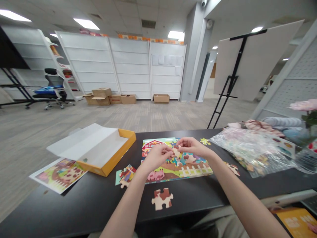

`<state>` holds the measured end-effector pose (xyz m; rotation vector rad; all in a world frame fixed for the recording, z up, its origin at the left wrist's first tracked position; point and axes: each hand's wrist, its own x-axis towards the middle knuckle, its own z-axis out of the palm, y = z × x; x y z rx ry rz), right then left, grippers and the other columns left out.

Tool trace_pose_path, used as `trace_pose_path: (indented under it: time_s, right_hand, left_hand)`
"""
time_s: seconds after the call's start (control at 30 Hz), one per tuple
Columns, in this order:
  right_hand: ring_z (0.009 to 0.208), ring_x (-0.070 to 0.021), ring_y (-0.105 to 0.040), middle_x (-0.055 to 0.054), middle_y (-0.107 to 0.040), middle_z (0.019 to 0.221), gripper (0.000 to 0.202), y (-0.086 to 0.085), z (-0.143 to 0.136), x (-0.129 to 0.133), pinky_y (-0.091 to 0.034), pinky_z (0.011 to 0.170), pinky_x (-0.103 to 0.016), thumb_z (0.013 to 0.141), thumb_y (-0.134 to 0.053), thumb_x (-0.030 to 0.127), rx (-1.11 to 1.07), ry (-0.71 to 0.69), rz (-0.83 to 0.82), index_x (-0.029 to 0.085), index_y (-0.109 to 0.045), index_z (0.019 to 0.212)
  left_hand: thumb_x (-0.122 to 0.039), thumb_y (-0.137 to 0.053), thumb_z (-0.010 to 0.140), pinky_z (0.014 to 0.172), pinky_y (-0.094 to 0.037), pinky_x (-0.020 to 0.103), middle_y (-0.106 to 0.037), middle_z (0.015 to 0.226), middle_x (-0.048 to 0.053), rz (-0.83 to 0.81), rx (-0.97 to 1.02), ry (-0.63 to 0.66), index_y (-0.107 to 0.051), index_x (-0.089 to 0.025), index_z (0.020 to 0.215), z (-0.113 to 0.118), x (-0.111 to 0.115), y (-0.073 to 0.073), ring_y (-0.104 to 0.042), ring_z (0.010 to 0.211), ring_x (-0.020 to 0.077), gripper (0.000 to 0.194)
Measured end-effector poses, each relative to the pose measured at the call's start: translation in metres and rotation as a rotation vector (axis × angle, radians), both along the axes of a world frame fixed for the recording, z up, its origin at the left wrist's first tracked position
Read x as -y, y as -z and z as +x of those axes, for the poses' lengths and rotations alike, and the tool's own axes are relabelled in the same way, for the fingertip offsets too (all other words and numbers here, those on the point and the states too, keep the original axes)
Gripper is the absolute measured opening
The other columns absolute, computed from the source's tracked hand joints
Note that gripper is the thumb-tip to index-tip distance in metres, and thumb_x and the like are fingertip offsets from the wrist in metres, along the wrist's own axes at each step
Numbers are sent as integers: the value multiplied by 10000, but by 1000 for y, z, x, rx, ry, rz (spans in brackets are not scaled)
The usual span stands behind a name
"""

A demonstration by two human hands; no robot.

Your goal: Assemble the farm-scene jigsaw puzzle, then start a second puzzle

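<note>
Both of my hands are over a colourful farm jigsaw puzzle (170,175) with a red barn, a pink pig and a white fence. Between them is a cream and brown puzzle piece (176,152). My right hand (192,147) pinches this piece at its upper edge. My left hand (158,157) is at the piece's left side with fingers bent together; whether it grips the piece is hard to make out. A loose cream and brown piece (162,199) lies nearer me on the black table. Several loose pieces (126,175) sit left of the puzzle, partly behind my left forearm.
An open yellow box (116,152) stands at the left beside a printed farm picture (60,173). A clear plastic bag (255,148) with pieces lies at the right. A yellow-green piece (205,141) is near the far edge; another piece (233,168) is by my right forearm.
</note>
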<state>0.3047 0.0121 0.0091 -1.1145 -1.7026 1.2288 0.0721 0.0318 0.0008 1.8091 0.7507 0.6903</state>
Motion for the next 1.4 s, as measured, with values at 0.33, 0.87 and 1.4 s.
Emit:
trace_pose_path:
  time_s: [0.33,0.87,1.4]
  right_hand:
    - [697,-150,-606,-21,-694,762,491,-14,85,13,-451,664,-273,622,-835,537,316,39,-229,136,-699,871]
    - [673,-160,-608,-24,-719,758,487,3,102,8,-471,604,-253,628,-788,508,470,35,-257,165,-797,973]
    - [659,-167,-595,-20,-684,733,472,5,86,8,-462,560,-241,525,-847,402,617,73,-272,172,-734,922]
  left_hand:
    - [-284,-556,877,770,-548,286,-757,885,60,349,-202,-70,-700,-185,913,-5,-7,11,-712,823,187,179]
    - [-288,-533,883,770,-512,278,-741,912,50,464,-329,-55,-707,-218,910,-9,-4,6,-677,864,201,189]
    - [-270,-525,886,721,-505,264,-755,896,51,453,-357,-82,-717,-215,927,-13,-4,0,-688,837,202,203]
